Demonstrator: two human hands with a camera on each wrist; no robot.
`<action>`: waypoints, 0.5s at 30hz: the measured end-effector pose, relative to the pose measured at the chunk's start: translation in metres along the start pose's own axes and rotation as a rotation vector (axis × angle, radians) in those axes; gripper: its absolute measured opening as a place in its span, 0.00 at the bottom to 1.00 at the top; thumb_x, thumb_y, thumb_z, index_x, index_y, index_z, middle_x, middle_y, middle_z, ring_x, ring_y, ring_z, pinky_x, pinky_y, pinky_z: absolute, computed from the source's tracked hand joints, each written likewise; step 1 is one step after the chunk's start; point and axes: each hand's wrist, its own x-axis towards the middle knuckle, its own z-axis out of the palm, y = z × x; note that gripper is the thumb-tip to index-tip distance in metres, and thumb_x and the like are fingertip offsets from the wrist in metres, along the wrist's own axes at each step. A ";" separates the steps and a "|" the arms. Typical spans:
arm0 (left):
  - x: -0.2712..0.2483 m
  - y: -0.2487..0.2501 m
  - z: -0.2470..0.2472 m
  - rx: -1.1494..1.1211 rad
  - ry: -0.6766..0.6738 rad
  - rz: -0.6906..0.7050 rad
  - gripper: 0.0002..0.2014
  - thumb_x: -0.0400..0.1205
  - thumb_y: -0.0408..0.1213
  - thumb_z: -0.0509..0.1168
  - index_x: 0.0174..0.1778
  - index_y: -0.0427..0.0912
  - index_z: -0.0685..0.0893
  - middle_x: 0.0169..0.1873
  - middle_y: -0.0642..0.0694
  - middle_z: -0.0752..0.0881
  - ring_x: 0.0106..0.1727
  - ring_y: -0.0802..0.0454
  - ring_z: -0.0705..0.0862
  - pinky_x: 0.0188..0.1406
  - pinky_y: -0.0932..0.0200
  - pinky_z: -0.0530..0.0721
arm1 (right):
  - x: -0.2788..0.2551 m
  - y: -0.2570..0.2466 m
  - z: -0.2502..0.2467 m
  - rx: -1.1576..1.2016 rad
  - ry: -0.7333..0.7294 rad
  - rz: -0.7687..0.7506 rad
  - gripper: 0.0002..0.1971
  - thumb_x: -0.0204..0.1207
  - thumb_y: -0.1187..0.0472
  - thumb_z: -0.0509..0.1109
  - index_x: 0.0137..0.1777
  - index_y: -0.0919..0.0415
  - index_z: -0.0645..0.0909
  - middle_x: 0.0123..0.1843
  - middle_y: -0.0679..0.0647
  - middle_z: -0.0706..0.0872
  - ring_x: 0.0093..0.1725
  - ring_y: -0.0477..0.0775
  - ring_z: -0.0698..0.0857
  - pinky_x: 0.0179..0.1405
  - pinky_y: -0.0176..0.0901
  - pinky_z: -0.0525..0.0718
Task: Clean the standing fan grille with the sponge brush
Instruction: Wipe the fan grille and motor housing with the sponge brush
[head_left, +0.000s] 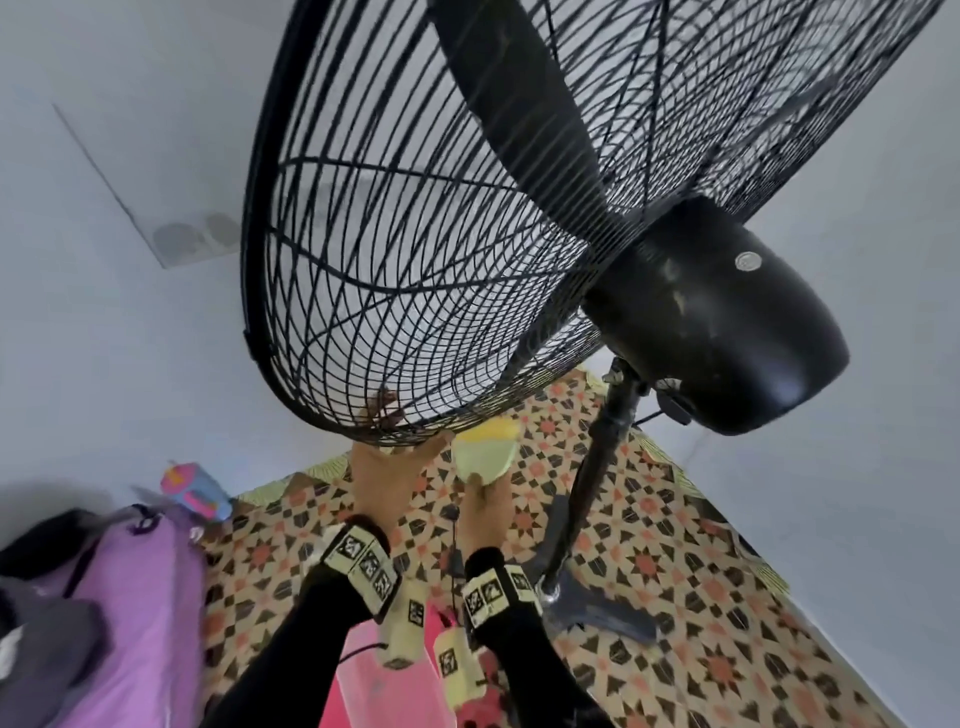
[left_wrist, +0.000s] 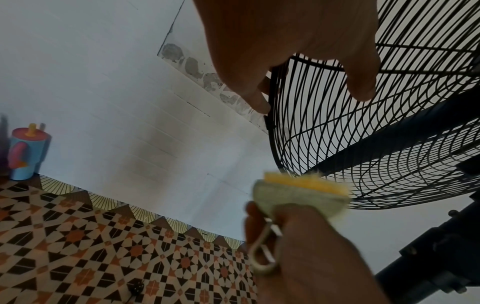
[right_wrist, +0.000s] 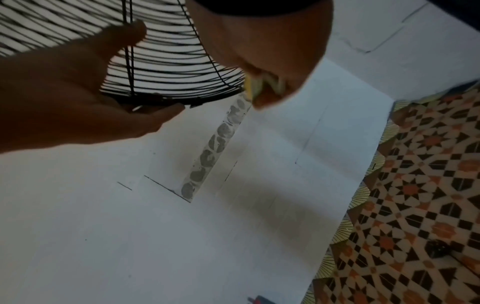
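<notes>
1. the black standing fan grille (head_left: 415, 249) is seen tilted above a patterned tile floor (head_left: 675, 571).
2. the grille's lower rim is gripped by the left hand (head_left: 387, 462), fingers hooked through the wires.
3. the yellow-green sponge brush (head_left: 485, 452) is held by its handle in the right hand (head_left: 485, 514), its yellow sponge against the grille's lower edge.
4. a blue and pink cup (left_wrist: 26, 152) is stood by the wall.

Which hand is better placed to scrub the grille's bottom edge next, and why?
Right hand: it grips the sponge brush just under the grille rim. Left hand holds the rim, steadying it.
</notes>
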 end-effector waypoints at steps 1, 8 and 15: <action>-0.001 0.000 0.001 -0.010 -0.006 0.006 0.28 0.66 0.36 0.89 0.60 0.51 0.87 0.54 0.58 0.92 0.55 0.64 0.90 0.57 0.60 0.89 | 0.007 0.006 0.008 -0.048 -0.067 0.056 0.14 0.87 0.67 0.65 0.70 0.71 0.78 0.54 0.60 0.90 0.43 0.50 0.91 0.35 0.25 0.83; 0.001 -0.004 0.003 -0.006 -0.026 0.068 0.26 0.69 0.31 0.87 0.54 0.58 0.84 0.51 0.64 0.92 0.56 0.65 0.89 0.65 0.51 0.88 | 0.037 0.001 0.024 0.222 -0.176 0.466 0.17 0.81 0.75 0.66 0.69 0.66 0.79 0.55 0.66 0.91 0.43 0.60 0.94 0.37 0.46 0.90; 0.002 -0.003 0.004 0.000 -0.049 0.124 0.23 0.69 0.30 0.86 0.56 0.48 0.86 0.55 0.48 0.93 0.57 0.53 0.92 0.59 0.61 0.89 | 0.013 0.005 0.019 0.616 -0.081 0.424 0.13 0.85 0.69 0.68 0.67 0.60 0.81 0.51 0.58 0.94 0.49 0.58 0.93 0.39 0.46 0.80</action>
